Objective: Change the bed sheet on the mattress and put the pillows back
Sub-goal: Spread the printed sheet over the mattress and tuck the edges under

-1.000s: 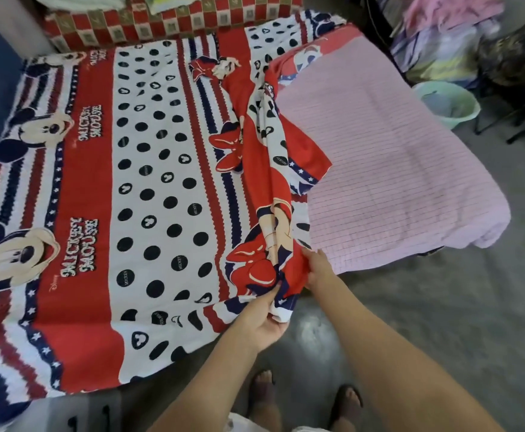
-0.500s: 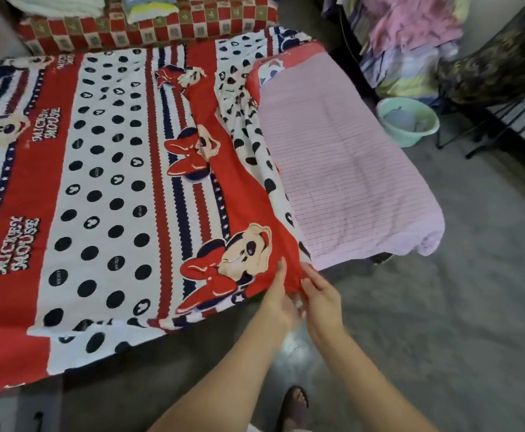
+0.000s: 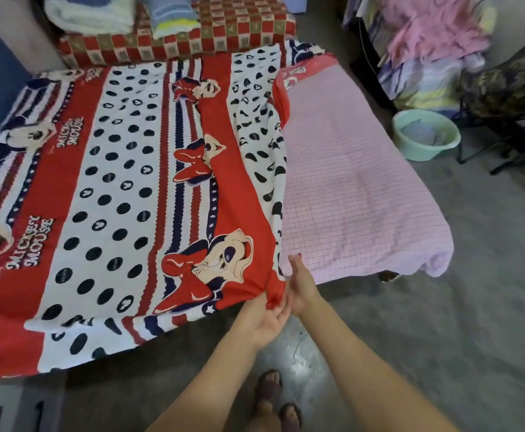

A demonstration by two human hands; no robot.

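Observation:
A red, white and blue cartoon-mouse bed sheet (image 3: 124, 194) lies spread over the left and middle of the low mattress. The mattress's right strip stays uncovered, showing a pink checked cover (image 3: 357, 194). My left hand (image 3: 264, 319) pinches the sheet's bunched red edge at the near side of the mattress. My right hand (image 3: 301, 285) is beside it, fingers on the same folded edge where it meets the pink cover. No pillows can be made out for certain.
A red checked cushion block (image 3: 192, 42) with folded linen (image 3: 93, 14) on top stands behind the mattress. A green basin (image 3: 426, 135) sits on the grey floor at the right, next to a clothes pile (image 3: 435, 48) and a dark chair (image 3: 510, 85). My sandalled feet (image 3: 273, 400) are below.
The sheet's folded-over right part has been drawn flatter and rightward, showing more of the pattern. Both hands stayed together on its near edge while my view shifted.

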